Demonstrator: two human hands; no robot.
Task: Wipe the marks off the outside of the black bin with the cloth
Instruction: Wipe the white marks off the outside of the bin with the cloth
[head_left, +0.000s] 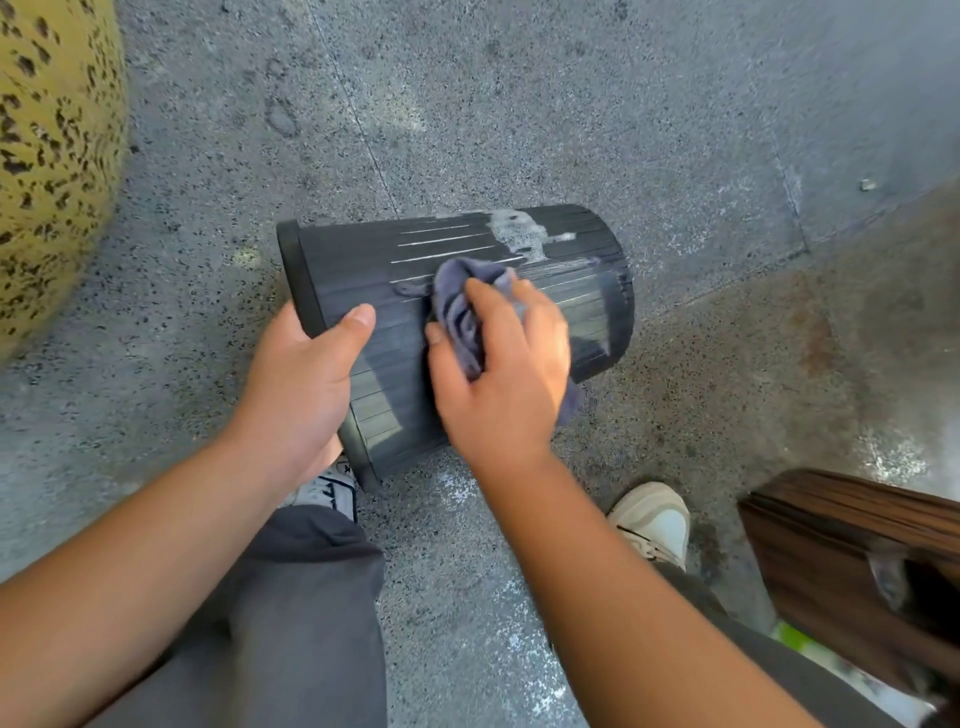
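The black ribbed bin (363, 249) lies on its side above the floor, its rim end to the left. My left hand (306, 379) grips that rim end, thumb over the ribbed wall. My right hand (498, 364) holds a bunched grey-blue cloth (457, 306) and presses it against the middle of the bin's side. A whitish smeared mark (519, 234) and thin white streaks (441, 241) show on the upper part of the wall, just beyond the cloth.
Speckled grey stone floor (519, 104) lies all around. A yellow spotted rounded object (52, 156) stands at the left. A dark wooden piece (841, 561) is at the lower right. My two shoes (654, 519) and dark trouser legs are below the bin.
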